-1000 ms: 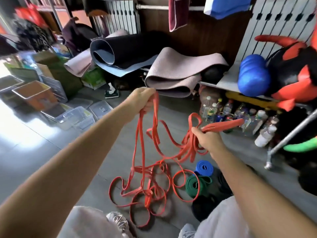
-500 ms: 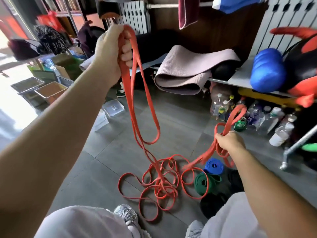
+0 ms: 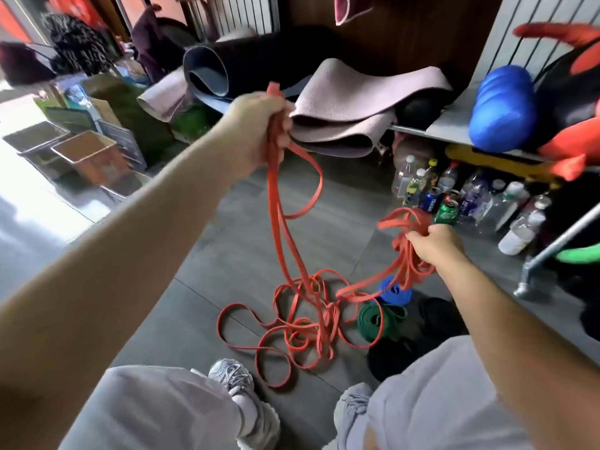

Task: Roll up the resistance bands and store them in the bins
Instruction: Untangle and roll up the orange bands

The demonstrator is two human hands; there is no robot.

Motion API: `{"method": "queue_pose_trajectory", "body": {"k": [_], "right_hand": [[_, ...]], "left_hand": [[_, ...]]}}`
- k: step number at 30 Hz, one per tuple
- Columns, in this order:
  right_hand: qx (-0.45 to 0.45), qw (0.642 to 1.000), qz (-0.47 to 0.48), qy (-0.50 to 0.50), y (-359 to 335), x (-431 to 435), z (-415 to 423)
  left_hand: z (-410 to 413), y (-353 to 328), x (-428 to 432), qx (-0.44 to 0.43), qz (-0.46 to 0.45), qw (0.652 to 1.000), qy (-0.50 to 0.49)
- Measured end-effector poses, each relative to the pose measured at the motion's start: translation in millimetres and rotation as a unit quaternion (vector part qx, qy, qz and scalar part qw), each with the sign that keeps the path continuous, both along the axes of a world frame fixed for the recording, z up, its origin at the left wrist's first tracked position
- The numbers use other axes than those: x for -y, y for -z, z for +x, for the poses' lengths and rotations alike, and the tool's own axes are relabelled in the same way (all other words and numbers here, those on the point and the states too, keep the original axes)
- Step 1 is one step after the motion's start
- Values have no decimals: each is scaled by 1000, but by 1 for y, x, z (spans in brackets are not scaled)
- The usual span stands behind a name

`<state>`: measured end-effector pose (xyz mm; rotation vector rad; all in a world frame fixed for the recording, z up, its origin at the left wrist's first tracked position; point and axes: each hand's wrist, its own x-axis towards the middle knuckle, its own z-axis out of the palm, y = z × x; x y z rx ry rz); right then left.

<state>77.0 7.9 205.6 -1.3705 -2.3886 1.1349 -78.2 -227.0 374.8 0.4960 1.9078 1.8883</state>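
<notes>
Left grip [image 3: 259, 125] was fisted tight round a bunch of orange bands [image 3: 305, 323], held high. Right grip [image 3: 431, 245] clutched more orange strands, lower. The rest lay tangled on the floor [image 3: 201, 287] below and between both grips. Step in hand looked like untangling, with no rolling begun; the next move likely calls for working 1 band free of the knot. Count: orange, cannot tell; 1 blue roll [image 3: 394, 290], 1 green roll [image 3: 378, 319] and 2 dark heaps [image 3: 438, 316] below the right grip; at least 2 bins [image 3: 97, 170] well beyond the left grip, blurred.
</notes>
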Motion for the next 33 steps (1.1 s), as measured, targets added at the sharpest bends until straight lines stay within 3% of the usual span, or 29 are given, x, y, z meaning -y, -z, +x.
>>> {"method": "queue_pose_trajectory", "body": {"k": [3, 7, 10, 14, 19, 24, 26, 28, 29, 31, 33], "right_hand": [[-41, 999, -15, -16, 3, -12, -2], [-123, 992, -36, -4, 2, -34, -1], [-158, 987, -41, 0, 24, -54, 4], [-194, 977, -71, 47, 76, -86, 0], [-206, 971, -105, 62, 119, -104, -26], [-266, 948, -135, 114, 156, -112, -60], [-266, 943, -152, 130, 169, -109, -71], [-269, 941, -167, 123, 174, -104, -79], [-266, 942, -169, 114, 175, -102, -82], [-254, 948, -167, 96, 176, -97, -87], [-256, 952, -150, 76, 172, -94, -91]], "left_hand": [[10, 84, -19, -39, -167, 984, -38], [23, 226, -38, 82, -238, 968, 7], [40, 314, -52, 5, -334, 940, 70], [56, 407, -67, -25, -383, 912, 146], [58, 494, -74, -34, -522, 817, 244], [50, 537, -74, -229, -614, 638, 404], [45, 547, -71, -265, -613, 615, 419], [39, 549, -69, -306, -597, 621, 405], [33, 547, -69, -345, -610, 588, 405], [17, 552, -52, -419, -628, 576, 313], [-11, 555, -31, -289, -588, 726, 209]]}}
